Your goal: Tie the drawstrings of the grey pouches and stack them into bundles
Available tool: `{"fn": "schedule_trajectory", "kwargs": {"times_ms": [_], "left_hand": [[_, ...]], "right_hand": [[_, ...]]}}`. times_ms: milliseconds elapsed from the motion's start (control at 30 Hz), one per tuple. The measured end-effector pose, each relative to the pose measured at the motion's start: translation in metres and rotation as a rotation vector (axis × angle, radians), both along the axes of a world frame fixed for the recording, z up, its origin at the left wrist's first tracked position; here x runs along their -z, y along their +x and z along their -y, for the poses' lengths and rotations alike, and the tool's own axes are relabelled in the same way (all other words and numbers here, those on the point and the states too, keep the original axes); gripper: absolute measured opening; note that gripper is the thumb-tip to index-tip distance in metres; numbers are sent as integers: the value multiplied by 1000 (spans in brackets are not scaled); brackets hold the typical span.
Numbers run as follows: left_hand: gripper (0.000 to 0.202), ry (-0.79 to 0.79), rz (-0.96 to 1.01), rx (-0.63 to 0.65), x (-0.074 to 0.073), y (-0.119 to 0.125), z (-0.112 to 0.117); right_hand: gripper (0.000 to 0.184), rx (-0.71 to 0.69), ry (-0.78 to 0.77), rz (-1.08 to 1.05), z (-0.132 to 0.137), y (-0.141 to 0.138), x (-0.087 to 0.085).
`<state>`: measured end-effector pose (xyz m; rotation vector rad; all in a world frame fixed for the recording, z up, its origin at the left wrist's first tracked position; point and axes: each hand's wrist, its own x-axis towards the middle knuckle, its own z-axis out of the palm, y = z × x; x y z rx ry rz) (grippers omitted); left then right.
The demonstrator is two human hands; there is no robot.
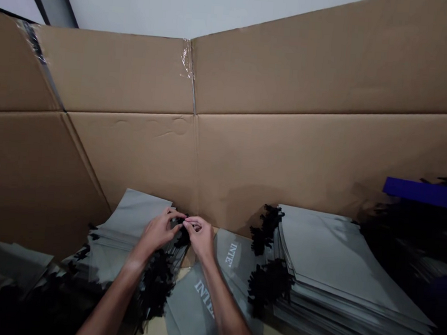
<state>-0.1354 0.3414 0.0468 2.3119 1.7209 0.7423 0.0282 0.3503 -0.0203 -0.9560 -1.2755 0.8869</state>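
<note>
My left hand (160, 229) reaches over a stack of grey fabric bags (137, 206), its thumb and forefinger closed in a pinch. Close beside it, my right hand (201, 238) pinches too, and the fingertips of both hands nearly meet. Between them is a black cord (181, 235) at the edge of the stack; its ends are partly hidden by the fingers. More black cords (156, 281) hang in a thick bunch below my left hand. Under my right forearm lie flat grey bags with white lettering (231, 253), partly covered by the arm.
A tall stack of grey bags (322, 242) with bunched black cords (270, 282) stands at the right. A purple item (425, 192) tops a dark pile at far right. More grey bags (22, 260) lie at the left. Cardboard walls (286, 152) rise behind.
</note>
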Motion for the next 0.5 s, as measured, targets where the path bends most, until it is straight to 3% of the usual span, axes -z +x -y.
{"fn": "schedule_trajectory", "kwargs": {"times_ms": [267, 500], "left_hand": [[22, 21, -19, 56, 0, 3, 1], [21, 9, -74, 30, -6, 7, 4]], "right_hand": [[24, 41, -15, 78, 5, 3, -2], [14, 34, 3, 152, 4, 3, -3]]}}
